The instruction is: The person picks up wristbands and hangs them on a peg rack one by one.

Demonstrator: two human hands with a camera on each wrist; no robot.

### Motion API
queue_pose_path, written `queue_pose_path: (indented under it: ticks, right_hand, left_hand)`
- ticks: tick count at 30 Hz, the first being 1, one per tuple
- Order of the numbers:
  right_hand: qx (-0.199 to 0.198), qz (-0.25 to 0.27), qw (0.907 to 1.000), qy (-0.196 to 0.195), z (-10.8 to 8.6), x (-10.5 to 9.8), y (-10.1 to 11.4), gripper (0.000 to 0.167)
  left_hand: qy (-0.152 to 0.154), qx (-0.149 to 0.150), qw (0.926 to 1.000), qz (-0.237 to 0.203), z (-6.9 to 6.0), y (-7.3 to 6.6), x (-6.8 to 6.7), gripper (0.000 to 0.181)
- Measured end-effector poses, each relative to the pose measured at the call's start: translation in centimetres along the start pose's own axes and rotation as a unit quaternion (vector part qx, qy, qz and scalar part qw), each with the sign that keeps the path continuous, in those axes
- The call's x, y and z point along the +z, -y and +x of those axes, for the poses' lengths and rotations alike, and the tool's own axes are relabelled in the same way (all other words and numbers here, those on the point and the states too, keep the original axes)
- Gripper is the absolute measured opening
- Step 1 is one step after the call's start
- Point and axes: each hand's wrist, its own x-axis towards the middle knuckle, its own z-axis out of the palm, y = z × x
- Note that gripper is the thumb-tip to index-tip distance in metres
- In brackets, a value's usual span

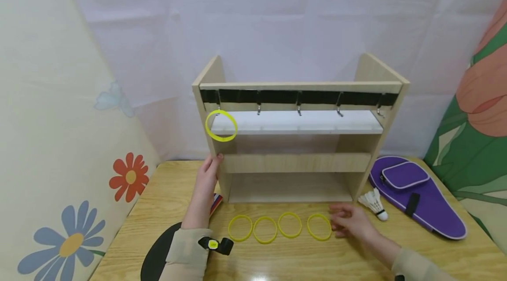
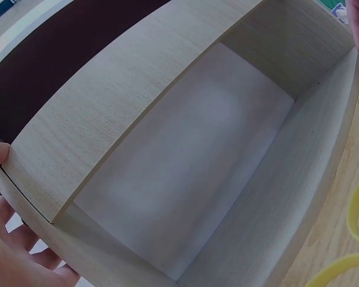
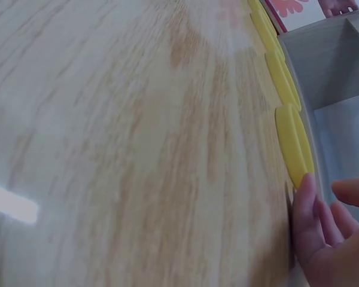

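Table (image 1: 301, 261) bears rack (image 1: 297, 163), four yellow rings (image 3: 288, 139), shuttlecock (image 1: 373, 205), purple case (image 1: 431, 207).

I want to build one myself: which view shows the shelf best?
The head view: the whole shelf is in frame from the front, with all five hooks. The left wrist view shows mainly its lower part, close up; the right wrist view, only a cut-off part.

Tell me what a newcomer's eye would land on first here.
Probably the bright yellow ring hanging from the leftmost metal hook of the pale wooden shelf, with four matching yellow rings lying in a row on the wooden table before it. Next, the purple, white-edged racket bag lies at the right, beside a white shuttlecock.
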Motion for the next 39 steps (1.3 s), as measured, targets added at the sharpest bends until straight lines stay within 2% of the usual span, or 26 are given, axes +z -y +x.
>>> queue_pose_path:
  ticks: [11,18,39]
  right_hand:
    - [-0.001,-0.03,0.9995,0.006,0.0,0.04,-0.09,0.047]
    - [-0.025,-0.063,0.9975,0.021,0.14,0.23,0.01,0.044]
    - [0.014,-0.083,0.9963,-0.018,0.39,0.9,0.32,0.035]
  left_hand:
    - [-0.003,-0.002,1.0,-0.005,0.17,0.03,0.07,0.054]
    - [-0.003,0.003,1.0,-0.008,0.22,0.08,0.08,0.054]
    - [-0.001,0.003,1.0,-0.005,-0.06,-0.04,0.05,0.052]
